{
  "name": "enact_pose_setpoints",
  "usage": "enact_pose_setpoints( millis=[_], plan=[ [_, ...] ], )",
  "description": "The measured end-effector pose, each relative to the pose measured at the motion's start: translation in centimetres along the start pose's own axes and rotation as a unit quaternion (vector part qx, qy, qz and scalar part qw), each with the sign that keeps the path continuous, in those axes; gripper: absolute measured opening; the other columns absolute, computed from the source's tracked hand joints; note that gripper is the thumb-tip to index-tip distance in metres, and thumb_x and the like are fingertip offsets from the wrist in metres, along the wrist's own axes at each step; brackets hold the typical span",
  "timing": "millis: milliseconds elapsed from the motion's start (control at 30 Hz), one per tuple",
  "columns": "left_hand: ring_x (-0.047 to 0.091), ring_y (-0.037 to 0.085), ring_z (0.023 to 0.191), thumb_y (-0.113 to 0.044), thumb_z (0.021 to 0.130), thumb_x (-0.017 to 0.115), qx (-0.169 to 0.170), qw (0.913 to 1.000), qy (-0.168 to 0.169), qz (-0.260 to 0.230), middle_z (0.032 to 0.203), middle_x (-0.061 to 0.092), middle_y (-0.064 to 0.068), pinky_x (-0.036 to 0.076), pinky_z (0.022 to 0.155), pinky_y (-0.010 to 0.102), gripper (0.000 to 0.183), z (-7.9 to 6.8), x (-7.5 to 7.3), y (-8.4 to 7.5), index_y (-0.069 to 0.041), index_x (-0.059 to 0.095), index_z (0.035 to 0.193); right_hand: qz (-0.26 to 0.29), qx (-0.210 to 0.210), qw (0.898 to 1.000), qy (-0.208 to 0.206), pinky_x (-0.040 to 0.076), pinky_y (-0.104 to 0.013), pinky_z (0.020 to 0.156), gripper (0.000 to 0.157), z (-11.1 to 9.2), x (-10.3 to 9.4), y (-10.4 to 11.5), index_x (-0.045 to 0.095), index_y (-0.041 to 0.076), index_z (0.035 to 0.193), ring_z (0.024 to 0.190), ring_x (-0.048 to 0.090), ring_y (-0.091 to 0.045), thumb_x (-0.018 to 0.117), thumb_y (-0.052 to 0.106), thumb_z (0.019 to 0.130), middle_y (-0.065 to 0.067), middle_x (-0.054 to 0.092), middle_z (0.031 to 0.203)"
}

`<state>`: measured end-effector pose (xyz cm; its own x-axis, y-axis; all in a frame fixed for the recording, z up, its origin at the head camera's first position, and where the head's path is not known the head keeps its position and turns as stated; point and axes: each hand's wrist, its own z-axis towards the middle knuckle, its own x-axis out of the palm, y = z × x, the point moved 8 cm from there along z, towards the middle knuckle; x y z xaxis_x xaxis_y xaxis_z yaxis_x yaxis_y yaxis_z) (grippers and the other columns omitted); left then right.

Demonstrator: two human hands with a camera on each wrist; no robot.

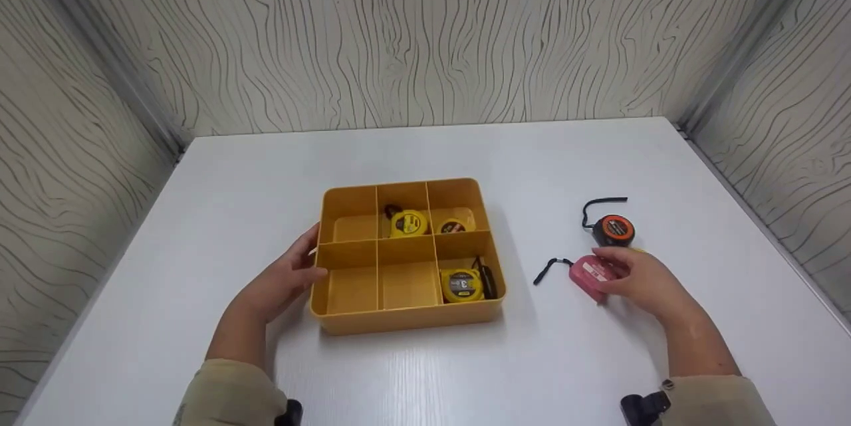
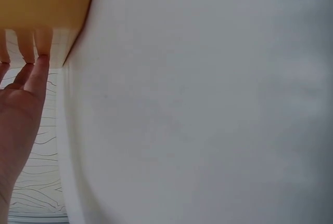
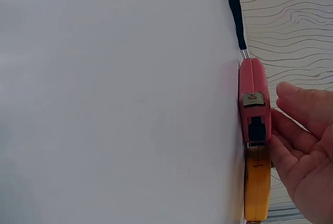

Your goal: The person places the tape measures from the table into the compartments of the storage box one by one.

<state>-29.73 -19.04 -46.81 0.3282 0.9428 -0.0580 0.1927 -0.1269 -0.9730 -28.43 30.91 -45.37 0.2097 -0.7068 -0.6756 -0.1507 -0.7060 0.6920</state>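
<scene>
My left hand (image 1: 282, 283) rests at the left side of a mustard-yellow divided box (image 1: 405, 319). In the left wrist view its straight fingertips touch the outer wall; the thumb lies at the rim in the head view. Over a pink tape measure (image 1: 588, 273) with a black strap, my right hand (image 1: 641, 276) has its fingers and thumb spread. The pink tape lies flat on the table; in the right wrist view the thumb stands slightly apart from it. A yellow tape measure (image 3: 257, 185) is mostly hidden by the right hand in the head view.
A black and orange tape measure (image 1: 614, 231) lies just beyond the pink one. Inside the box are a yellow tape measure (image 1: 408, 222), another partly hidden tape measure (image 1: 455, 226) and a yellow-grey one (image 1: 463, 286). Wood-patterned walls (image 1: 425, 40) surround the white table (image 1: 425, 373).
</scene>
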Motion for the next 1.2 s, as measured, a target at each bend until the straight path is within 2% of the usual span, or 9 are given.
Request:
enact_pose_setpoints(
  millis=[167,333,533,800,1067,1200],
  plan=[
    [0.022,0.017,0.136,-0.020,0.079,0.069,0.004,1.0000,0.005,0.001,0.150,0.018,-0.006,0.020,0.109,0.042,0.085,0.0,0.0,-0.1,-0.034,0.017,0.145,-0.017,0.000,1.000,0.000,0.046,-0.046,0.087,0.060,0.4,0.5,0.3,0.045,0.006,0.134,0.117,0.040,-0.038,0.068,0.010,0.079,-0.025,0.041,0.133],
    [0.023,0.016,0.135,-0.021,0.078,0.070,0.000,1.0000,0.002,-0.006,0.149,0.019,-0.007,0.021,0.109,0.040,0.086,0.0,-0.1,0.0,-0.034,0.018,0.145,-0.014,0.026,1.000,0.007,0.047,-0.046,0.086,0.061,0.8,1.0,0.1,0.045,0.012,0.135,0.118,0.037,-0.039,0.069,0.015,0.079,-0.023,0.038,0.135],
    [0.024,0.013,0.134,-0.026,0.074,0.073,-0.008,1.0000,-0.002,0.001,0.149,0.019,-0.010,0.022,0.108,0.040,0.090,0.1,-0.1,0.1,-0.037,0.018,0.144,-0.002,0.047,0.999,0.023,0.049,-0.043,0.082,0.070,0.8,1.3,-0.6,0.041,0.014,0.138,0.117,0.035,-0.039,0.073,0.017,0.075,-0.022,0.036,0.136],
    [0.022,0.015,0.136,-0.028,0.075,0.072,0.000,1.0000,0.005,0.001,0.150,0.016,-0.007,0.021,0.109,0.042,0.091,-0.1,0.1,-0.2,-0.034,0.015,0.145,-0.023,0.028,0.999,0.027,0.048,-0.048,0.086,0.081,0.8,1.6,-0.5,0.035,0.012,0.141,0.118,0.035,-0.039,0.077,0.024,0.072,-0.023,0.034,0.137],
    [0.022,0.016,0.136,-0.023,0.078,0.070,0.000,1.0000,0.006,0.004,0.150,0.017,-0.007,0.023,0.108,0.042,0.087,-0.1,-0.1,0.0,-0.035,0.016,0.145,-0.035,0.004,0.999,0.021,0.046,-0.049,0.088,0.075,0.9,1.7,-0.3,0.034,0.011,0.141,0.116,0.035,-0.040,0.073,0.022,0.077,-0.023,0.033,0.135],
    [0.023,0.015,0.135,-0.022,0.078,0.070,-0.002,1.0000,0.003,0.005,0.150,0.018,-0.009,0.023,0.108,0.042,0.086,0.0,-0.1,0.1,-0.037,0.017,0.144,-0.021,0.013,1.000,0.019,0.045,-0.050,0.090,0.074,1.0,1.8,-0.5,0.031,0.011,0.142,0.120,0.033,-0.041,0.070,0.020,0.080,-0.023,0.030,0.138]
  ],
)
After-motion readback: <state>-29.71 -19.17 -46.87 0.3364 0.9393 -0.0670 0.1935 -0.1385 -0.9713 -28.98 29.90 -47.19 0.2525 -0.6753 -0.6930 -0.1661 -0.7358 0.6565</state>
